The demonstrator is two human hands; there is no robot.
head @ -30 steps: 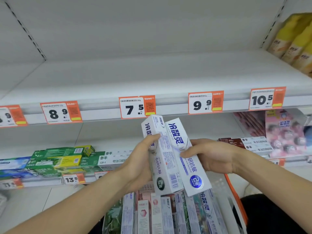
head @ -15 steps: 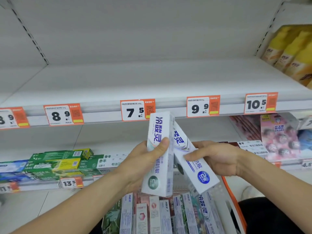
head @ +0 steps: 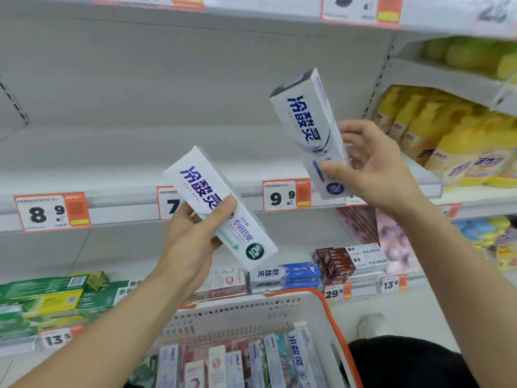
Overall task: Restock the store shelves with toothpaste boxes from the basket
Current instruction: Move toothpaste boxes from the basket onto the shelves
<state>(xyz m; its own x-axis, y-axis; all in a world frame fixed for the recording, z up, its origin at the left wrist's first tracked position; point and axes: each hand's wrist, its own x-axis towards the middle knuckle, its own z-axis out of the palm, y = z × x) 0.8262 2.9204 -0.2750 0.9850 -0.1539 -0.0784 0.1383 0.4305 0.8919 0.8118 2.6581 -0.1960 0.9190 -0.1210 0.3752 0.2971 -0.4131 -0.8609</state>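
The left hand (head: 193, 242) is gripping a white toothpaste box with a green badge (head: 221, 208), thumb pressing across its face, tilting it in front of the shelf (head: 112, 158) edge. The right hand (head: 372, 169) is pinching a second white box with a blue badge (head: 310, 130) higher up (the two boxes are well apart). Below, the basket (head: 251, 312) is holding more toothpaste boxes standing on end.

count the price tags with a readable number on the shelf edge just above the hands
2: the 8.9 tag at the left and the 9.9 tag near the middle. A third tag between them is half hidden behind the left hand's box; more may be hidden.
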